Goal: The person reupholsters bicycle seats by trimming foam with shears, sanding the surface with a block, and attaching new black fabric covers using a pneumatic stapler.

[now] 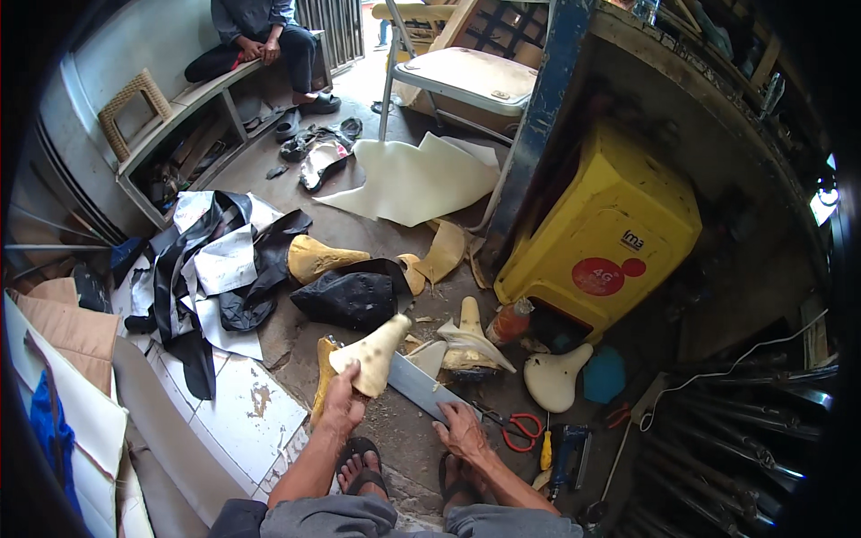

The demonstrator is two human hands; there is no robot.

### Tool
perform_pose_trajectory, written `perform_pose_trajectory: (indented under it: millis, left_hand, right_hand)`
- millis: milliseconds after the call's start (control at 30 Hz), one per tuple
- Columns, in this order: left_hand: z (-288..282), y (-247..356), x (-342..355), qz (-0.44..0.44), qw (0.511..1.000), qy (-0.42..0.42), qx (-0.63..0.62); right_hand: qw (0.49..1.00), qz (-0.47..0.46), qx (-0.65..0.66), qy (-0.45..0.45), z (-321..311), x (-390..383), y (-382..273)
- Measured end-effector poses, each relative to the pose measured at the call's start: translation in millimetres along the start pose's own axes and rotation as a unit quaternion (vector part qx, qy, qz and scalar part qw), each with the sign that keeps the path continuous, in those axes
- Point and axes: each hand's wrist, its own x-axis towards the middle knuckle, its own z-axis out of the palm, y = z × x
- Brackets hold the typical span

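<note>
My left hand (341, 402) is closed around a cream foam bicycle saddle pad (381, 350), its narrow end pointing up and away. Below and beside it stands a yellowish, worn saddle piece (325, 377). A long flat grey strip (414, 381) slants from beside the pad down to my right hand (463, 430), whose fingers close on its near end. Right of that hand lie red-handled scissors (522, 432), a yellow-handled screwdriver (545, 450) and a blue staple gun (569, 455). Another cream saddle (556, 377) rests farther right, and a partly covered saddle (471, 345) lies beyond the strip.
A yellow plastic stool (619, 233) lies tipped at the right, near an orange bottle (509, 321). Black and white sheet scraps (224, 260) heap at the left. A foam sheet (413, 179) lies before a folding chair (471, 73). Another person (265, 40) sits on the far bench.
</note>
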Motion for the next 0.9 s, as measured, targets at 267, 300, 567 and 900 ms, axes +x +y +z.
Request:
perform_pose_trajectory:
  millis: [267, 300, 567, 900]
  left_hand:
    - [17, 5, -11, 0.015, 0.991, -0.130, 0.000]
    - [21, 8, -13, 0.089, 0.979, -0.073, 0.167]
    - [21, 27, -17, 0.033, 0.992, -0.096, -0.071]
    - [22, 21, -19, 0.021, 0.985, -0.126, -0.113]
  right_hand:
    - [0.978, 0.107, -0.177, 0.026, 15, 4, 20]
    - [0.979, 0.097, -0.174, 0.054, 11, 4, 22]
    - [0.991, -0.043, 0.102, 0.069, -7, -34, 19]
    - [0.976, -0.005, 0.085, 0.202, -56, -66, 14]
